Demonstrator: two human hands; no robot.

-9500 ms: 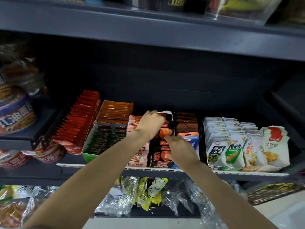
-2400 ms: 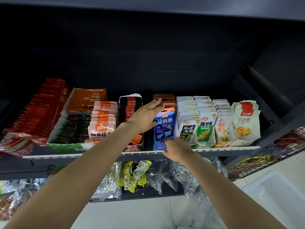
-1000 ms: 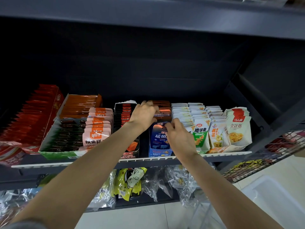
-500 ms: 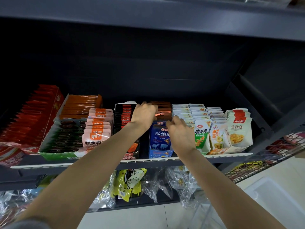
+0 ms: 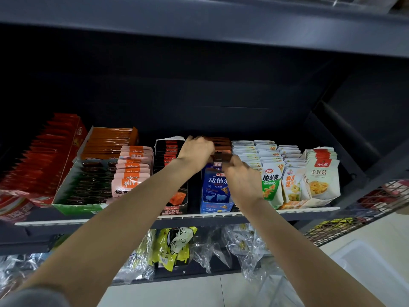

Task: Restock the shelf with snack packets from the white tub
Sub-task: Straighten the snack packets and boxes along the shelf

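Both my hands reach into the middle of the dark shelf (image 5: 199,216). My left hand (image 5: 195,151) and my right hand (image 5: 241,178) pinch a small dark brown packet (image 5: 221,156) between them, just above the row of blue packets (image 5: 215,187). Behind it stand more brown and orange packets (image 5: 219,142). A corner of the white tub (image 5: 371,269) shows on the floor at the lower right.
Rows of snacks fill the shelf: red packets (image 5: 44,151) far left, a green-edged box (image 5: 84,185), pink-orange packets (image 5: 132,171), a black box (image 5: 168,151), white pouches (image 5: 287,173) on the right. Clear bags (image 5: 172,247) hang below. A wire basket (image 5: 365,209) juts out at right.
My right hand has risen a little toward my left, and the dark brown packet now shows between the two hands above the blue packets.
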